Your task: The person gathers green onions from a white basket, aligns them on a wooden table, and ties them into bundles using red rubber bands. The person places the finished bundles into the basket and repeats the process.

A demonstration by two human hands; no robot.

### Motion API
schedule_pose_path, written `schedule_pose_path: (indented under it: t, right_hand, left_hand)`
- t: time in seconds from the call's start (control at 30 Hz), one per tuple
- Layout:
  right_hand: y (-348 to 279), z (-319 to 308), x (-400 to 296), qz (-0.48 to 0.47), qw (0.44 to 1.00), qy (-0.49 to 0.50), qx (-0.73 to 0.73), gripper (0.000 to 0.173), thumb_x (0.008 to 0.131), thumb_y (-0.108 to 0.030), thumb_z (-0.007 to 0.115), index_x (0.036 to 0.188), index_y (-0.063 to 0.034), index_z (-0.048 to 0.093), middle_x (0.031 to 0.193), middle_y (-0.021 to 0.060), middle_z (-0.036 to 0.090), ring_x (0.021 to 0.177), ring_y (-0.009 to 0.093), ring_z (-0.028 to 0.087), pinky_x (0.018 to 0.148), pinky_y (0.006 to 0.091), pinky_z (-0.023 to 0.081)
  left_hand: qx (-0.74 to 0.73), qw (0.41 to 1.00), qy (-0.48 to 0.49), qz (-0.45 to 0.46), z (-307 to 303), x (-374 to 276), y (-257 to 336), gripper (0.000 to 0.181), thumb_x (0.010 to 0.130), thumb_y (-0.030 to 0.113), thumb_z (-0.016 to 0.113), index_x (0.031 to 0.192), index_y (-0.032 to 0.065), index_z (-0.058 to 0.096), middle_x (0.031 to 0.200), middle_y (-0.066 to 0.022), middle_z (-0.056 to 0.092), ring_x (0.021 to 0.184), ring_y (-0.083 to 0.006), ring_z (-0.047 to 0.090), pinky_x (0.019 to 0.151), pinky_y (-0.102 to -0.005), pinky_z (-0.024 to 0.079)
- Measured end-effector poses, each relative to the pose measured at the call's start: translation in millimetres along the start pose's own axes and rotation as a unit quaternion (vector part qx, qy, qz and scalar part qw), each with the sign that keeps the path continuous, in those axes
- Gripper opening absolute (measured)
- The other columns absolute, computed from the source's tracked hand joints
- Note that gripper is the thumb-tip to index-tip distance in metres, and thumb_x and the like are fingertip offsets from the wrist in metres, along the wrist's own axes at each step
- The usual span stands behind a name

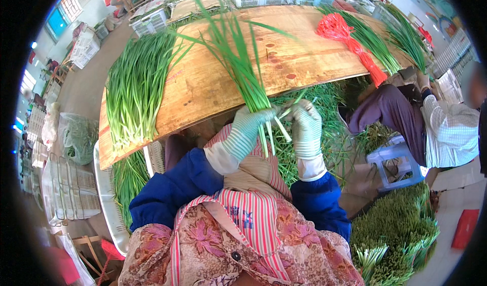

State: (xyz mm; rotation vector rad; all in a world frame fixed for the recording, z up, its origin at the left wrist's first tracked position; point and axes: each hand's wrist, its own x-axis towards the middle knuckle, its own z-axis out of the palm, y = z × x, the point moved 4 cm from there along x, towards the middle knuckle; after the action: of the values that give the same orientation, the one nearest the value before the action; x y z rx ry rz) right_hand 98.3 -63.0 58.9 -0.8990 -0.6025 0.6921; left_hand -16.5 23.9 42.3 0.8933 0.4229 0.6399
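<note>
My left hand (249, 128), in a striped white-and-green glove, grips a small bunch of green chives (243, 73) in front of the wooden board's near edge. The leaves fan out over the board and the pale stem ends point down towards my lap. Close on the right, my right hand (307, 128), gloved alike, has its fingers closed on a thin green stalk (298, 97) beside the bunch. Part of that stalk is hidden by the fingers. A larger pile of chives (140, 88) lies on the board's left end.
The wooden board (213, 92) bears red plastic ties (342, 31) and more chives (374, 44) at right. Leaf scraps (323, 92) litter the floor. A co-worker (449, 126) sits at right beside a blue plastic stool (395, 164). Stacked bundles (392, 225) lie below; a white crate (110, 206) stands left.
</note>
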Motion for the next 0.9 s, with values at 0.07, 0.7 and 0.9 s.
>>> schedule_pose_path:
  t: [0.07,0.7,0.9]
  right_hand:
    - [-1.2,-24.0,6.0,-0.010,0.994,0.029,0.105,0.010,0.082,-0.006,0.060,0.090,0.0000,0.060,0.080,0.0088,0.063,0.067,0.013,0.056,0.066,0.0258,0.046]
    - [151.9,-254.2,-151.5,0.344,0.710,-0.104,-0.606,0.049,0.076,-0.043,0.056,0.103,-0.0022,0.064,0.103,0.0230,0.063,0.097,0.038,0.060,0.084,0.0422,0.048]
    - [152.5,-247.1,-155.0,0.290,0.754,-0.069,-0.585,0.045,0.077,-0.041,0.056,0.102,-0.0045,0.065,0.103,0.0231,0.063,0.097,0.038,0.060,0.087,0.0431,0.046]
  left_hand:
    - [-0.049,0.997,-0.051,0.035,5.3,2.1,18.4,0.024,0.081,0.012,0.065,0.097,-0.0050,0.061,0.094,-0.0157,0.065,0.082,-0.0246,0.063,0.077,-0.0346,0.053]
    - [-0.008,0.999,0.050,0.007,-55.8,5.1,63.8,0.022,0.084,0.010,0.060,0.101,-0.0036,0.056,0.096,-0.0218,0.062,0.084,-0.0336,0.064,0.076,-0.0465,0.056]
    - [0.006,0.999,0.054,-0.008,-62.4,16.4,60.5,0.021,0.086,0.010,0.059,0.102,-0.0026,0.055,0.099,-0.0226,0.062,0.089,-0.0317,0.063,0.080,-0.0483,0.055]
